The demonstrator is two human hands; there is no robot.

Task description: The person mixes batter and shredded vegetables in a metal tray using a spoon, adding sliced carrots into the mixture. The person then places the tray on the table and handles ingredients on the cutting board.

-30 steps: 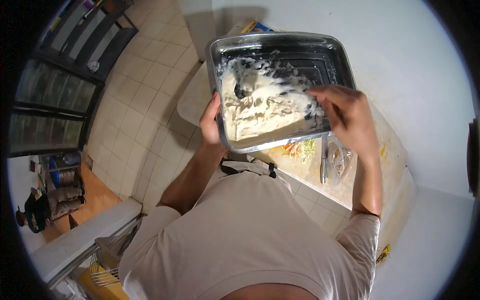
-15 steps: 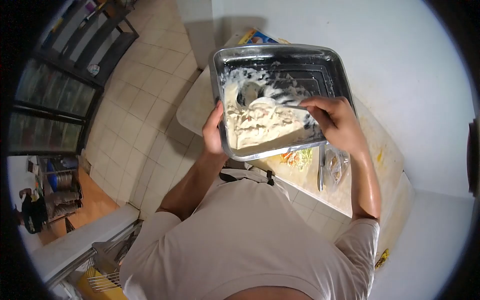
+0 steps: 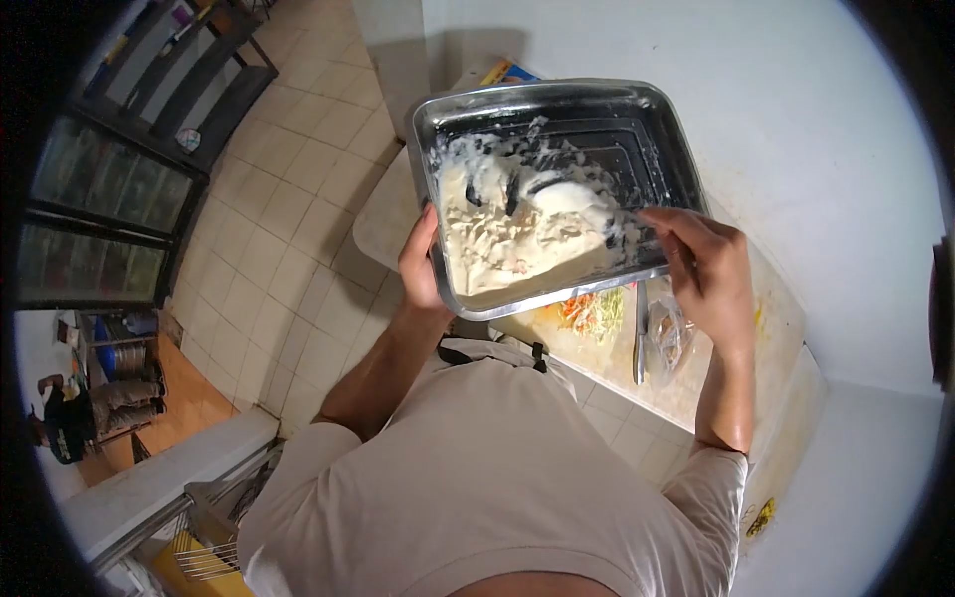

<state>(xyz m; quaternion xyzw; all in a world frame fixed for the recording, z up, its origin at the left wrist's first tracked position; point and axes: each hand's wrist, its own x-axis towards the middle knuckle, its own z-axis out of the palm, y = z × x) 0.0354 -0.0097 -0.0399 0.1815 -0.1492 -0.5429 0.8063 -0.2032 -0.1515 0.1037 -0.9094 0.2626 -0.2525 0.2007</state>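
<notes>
A deep rectangular metal tray (image 3: 657, 134) is tilted over the counter, with a creamy, lumpy white mixture (image 3: 497, 244) spread over its left and lower part. My left hand (image 3: 422, 261) grips the tray's left edge, thumb on the rim. Above the tray's right side, my right hand (image 3: 701, 269) is pinched on the handle of a spoon (image 3: 577, 202), whose bowl is in the mixture and coated with it. Beneath the tray's lower edge, shredded orange and pale green vegetables (image 3: 595, 313) lie on the counter.
On the counter (image 3: 557, 343) a knife (image 3: 640, 338) lies beside a clear plastic bag (image 3: 671, 338). A blue and yellow packet (image 3: 509, 72) shows behind the tray. White walls rise behind and to the right. At the far left are dark shelves (image 3: 199, 90) and a person (image 3: 65, 418).
The spoon has moved through the mixture, and my right hand has shifted right and slightly down since half a second ago. The tray has tilted slightly, still in my left hand.
</notes>
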